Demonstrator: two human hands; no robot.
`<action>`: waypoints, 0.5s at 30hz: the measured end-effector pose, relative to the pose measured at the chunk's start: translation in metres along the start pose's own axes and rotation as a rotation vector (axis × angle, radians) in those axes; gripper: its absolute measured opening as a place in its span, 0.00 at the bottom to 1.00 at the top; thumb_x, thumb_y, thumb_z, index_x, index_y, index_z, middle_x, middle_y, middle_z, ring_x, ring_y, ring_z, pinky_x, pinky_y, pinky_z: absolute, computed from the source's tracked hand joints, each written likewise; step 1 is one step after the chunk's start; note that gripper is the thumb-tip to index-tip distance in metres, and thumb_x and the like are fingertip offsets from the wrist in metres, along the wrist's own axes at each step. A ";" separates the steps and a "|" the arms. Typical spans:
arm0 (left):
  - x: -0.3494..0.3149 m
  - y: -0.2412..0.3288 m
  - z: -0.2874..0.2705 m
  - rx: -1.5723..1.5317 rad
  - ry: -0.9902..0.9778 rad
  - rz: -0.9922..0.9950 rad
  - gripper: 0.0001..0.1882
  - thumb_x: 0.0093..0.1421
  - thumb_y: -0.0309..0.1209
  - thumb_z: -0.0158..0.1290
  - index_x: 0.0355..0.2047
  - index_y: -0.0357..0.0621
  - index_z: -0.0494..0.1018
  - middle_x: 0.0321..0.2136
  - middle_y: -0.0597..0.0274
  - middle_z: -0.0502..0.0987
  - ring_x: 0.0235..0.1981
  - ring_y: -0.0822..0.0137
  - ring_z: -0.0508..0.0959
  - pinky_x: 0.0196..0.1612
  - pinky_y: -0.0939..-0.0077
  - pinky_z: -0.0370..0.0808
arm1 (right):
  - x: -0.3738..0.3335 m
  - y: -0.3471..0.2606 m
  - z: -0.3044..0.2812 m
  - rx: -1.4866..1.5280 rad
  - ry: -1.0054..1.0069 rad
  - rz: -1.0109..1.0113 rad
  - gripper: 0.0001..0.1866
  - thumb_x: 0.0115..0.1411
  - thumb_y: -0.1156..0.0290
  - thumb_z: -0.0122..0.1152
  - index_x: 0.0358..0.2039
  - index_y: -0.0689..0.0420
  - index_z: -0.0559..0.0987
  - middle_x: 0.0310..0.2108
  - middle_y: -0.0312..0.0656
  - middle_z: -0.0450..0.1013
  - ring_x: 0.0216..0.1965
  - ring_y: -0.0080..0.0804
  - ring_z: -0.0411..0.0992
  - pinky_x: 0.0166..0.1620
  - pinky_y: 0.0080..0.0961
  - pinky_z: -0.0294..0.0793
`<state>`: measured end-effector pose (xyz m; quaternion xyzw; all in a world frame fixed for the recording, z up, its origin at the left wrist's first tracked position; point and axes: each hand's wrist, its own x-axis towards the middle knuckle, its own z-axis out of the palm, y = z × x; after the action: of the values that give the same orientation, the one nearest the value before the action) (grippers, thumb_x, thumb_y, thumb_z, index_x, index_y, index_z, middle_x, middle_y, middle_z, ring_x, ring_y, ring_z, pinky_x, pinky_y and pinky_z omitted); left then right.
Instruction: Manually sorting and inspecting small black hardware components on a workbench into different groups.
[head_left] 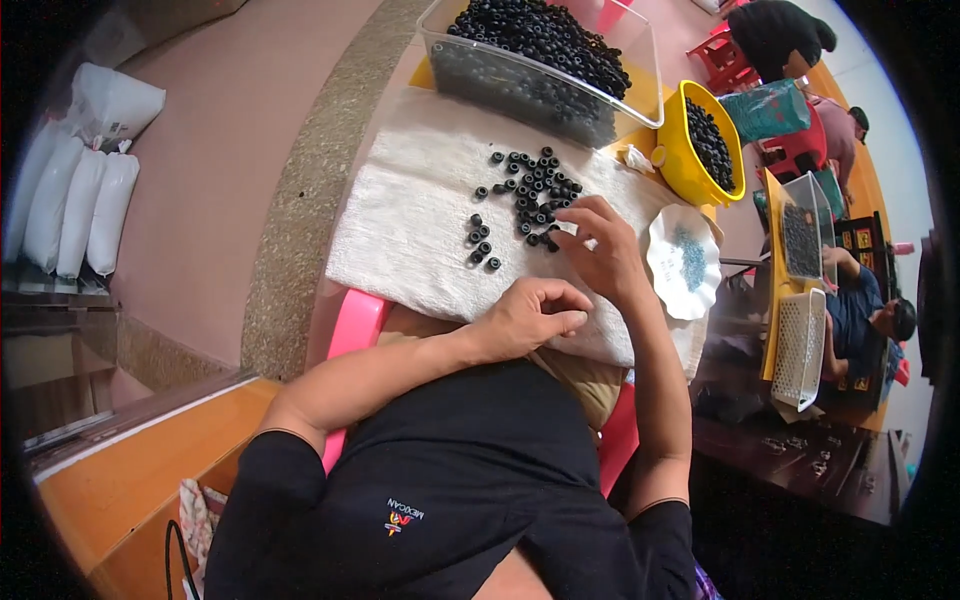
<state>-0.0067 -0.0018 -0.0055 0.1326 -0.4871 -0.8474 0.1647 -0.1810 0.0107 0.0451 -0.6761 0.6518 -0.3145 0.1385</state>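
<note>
Small black ring-shaped parts (pixel 538 187) lie loose on a white towel (pixel 400 210), with a smaller group nearer its left side. My right hand (pixel 607 250) reaches over the right edge of the larger group, its fingertips apart just beside the nearest parts. Close to my body, my left hand (pixel 528 318) rests over the towel's near edge, thumb and fingers curled together. Whatever it may hold is hidden. To the right of my right hand sits a white wavy-rimmed dish (pixel 665 290) with small bluish pieces (pixel 690 260) in it.
A clear plastic bin (pixel 520 75) full of black parts stands at the far side. Beside it are a yellow basin (pixel 678 160) of similar parts and a crumpled white scrap (pixel 635 158). People work at tables on the right. White sacks (pixel 85 200) stand at left.
</note>
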 end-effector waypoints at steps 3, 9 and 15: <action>-0.002 0.003 -0.001 0.023 -0.002 0.006 0.10 0.62 0.27 0.57 0.43 0.36 0.76 0.34 0.66 0.79 0.35 0.79 0.77 0.39 0.82 0.75 | 0.018 -0.008 0.006 -0.255 -0.087 -0.051 0.14 0.54 0.69 0.67 0.42 0.54 0.80 0.45 0.42 0.73 0.34 0.40 0.76 0.39 0.32 0.75; 0.000 0.002 -0.004 0.051 0.001 0.024 0.10 0.62 0.28 0.57 0.42 0.36 0.76 0.35 0.66 0.79 0.36 0.79 0.77 0.39 0.83 0.75 | 0.023 -0.004 0.000 -0.369 -0.201 -0.045 0.13 0.53 0.68 0.65 0.41 0.53 0.81 0.45 0.42 0.73 0.39 0.45 0.76 0.42 0.37 0.75; -0.001 0.008 -0.007 0.129 0.048 -0.004 0.11 0.62 0.29 0.57 0.42 0.35 0.76 0.35 0.65 0.80 0.36 0.78 0.77 0.40 0.82 0.74 | 0.030 0.001 -0.006 -0.321 -0.167 -0.043 0.12 0.53 0.71 0.64 0.39 0.54 0.81 0.43 0.42 0.73 0.40 0.45 0.75 0.42 0.36 0.75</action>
<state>-0.0023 -0.0103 -0.0023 0.1644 -0.5364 -0.8111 0.1655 -0.1865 -0.0168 0.0561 -0.7272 0.6652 -0.1520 0.0756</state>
